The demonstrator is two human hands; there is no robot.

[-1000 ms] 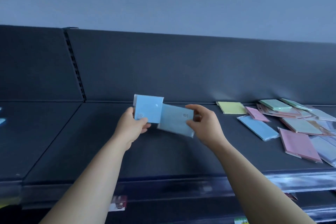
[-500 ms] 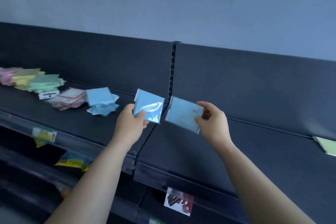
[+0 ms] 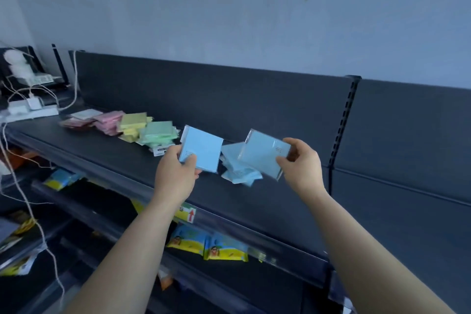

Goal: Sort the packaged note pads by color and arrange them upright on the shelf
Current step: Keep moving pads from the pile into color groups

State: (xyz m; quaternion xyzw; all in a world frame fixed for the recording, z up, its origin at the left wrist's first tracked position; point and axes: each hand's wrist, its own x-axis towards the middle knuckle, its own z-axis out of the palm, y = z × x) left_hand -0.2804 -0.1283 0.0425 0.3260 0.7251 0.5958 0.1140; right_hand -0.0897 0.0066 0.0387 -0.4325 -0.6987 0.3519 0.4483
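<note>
A dark grey shelf [image 3: 102,153] is running along a pale blue-grey wall [image 3: 229,20], its back panel rising behind the goods. In the head view, the left hand [image 3: 175,176] is gripping a packaged blue note pad [image 3: 204,148] by its lower left corner, thumb curled over the front, holding it upright above the shelf. The right hand [image 3: 302,166] is pinching a second blue pad [image 3: 262,155] by its right edge, tilted and just apart from the first. Behind and between them a loose blue pile [image 3: 239,176] is lying flat on the shelf. Further left, a green stack [image 3: 158,132], a yellow stack [image 3: 133,122] and a pink stack [image 3: 108,120] are sitting side by side. A power strip [image 3: 30,111] with white cables is resting at the shelf's left end, and yellow-and-blue packets [image 3: 224,250] are lying on the tier below
</note>
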